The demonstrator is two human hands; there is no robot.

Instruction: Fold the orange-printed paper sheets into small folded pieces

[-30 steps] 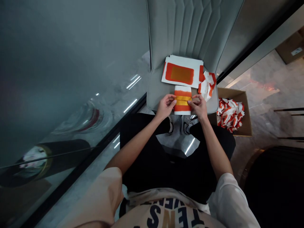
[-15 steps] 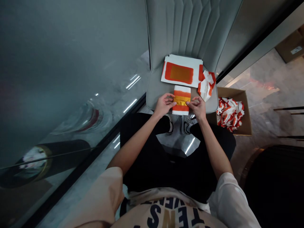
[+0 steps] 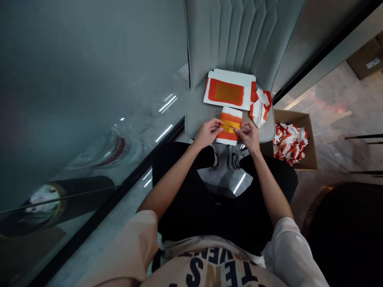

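Note:
On the front of the grey chair seat [image 3: 196,105] lies a folded sheet of paper [image 3: 230,114], white at its ends, with orange-red bands and a gold middle. My left hand [image 3: 209,132] pinches its left edge between thumb and fingers. At the opposite edge my right hand [image 3: 249,133] does the same, thumb on the gold part. Just behind it rests a stack of flat white sheets [image 3: 248,83], the top one bearing an orange-red rectangle with a gold centre. A folded paper piece [image 3: 259,107] in white and orange-red lies right of the stack.
To the right of the chair, a cardboard box [image 3: 311,143] on the floor holds many folded red-and-white paper pieces [image 3: 291,141]. A glass panel with a dark bottom frame [image 3: 131,183] runs along the left. Another carton [image 3: 366,57] stands at the far right.
The folded sheet has tilted slightly, its far end shifting right, and its gold folds sit a little differently. Both hands keep their pinch at nearly the same places.

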